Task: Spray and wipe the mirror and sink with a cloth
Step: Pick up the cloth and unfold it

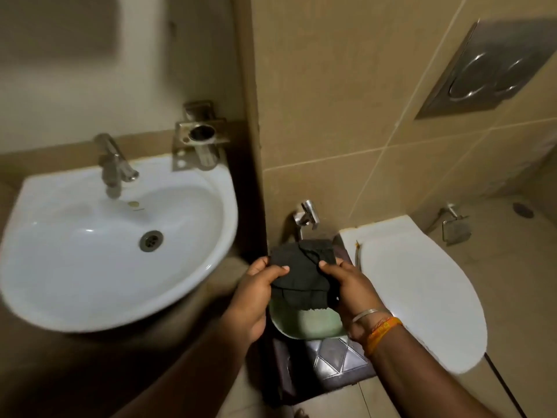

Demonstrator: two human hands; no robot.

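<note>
A dark grey cloth (301, 274) is stretched between both my hands, low in the middle of the view. My left hand (256, 297) pinches its left edge and my right hand (349, 291) grips its right edge. The white sink (99, 294) is fixed to the wall on the left, with a chrome tap (113, 164) at its back and a drain (150, 240) in the bowl. The mirror (57, 25) shows only as a blurred panel at the top left. No spray bottle is in view.
A pale green bowl (304, 327) sits on a dark stool (328, 366) right under the cloth. The white toilet with its lid down (422, 291) stands to the right. A steel holder (200, 140), a wall tap (307, 215) and a flush plate (494, 67) are on the tiled walls.
</note>
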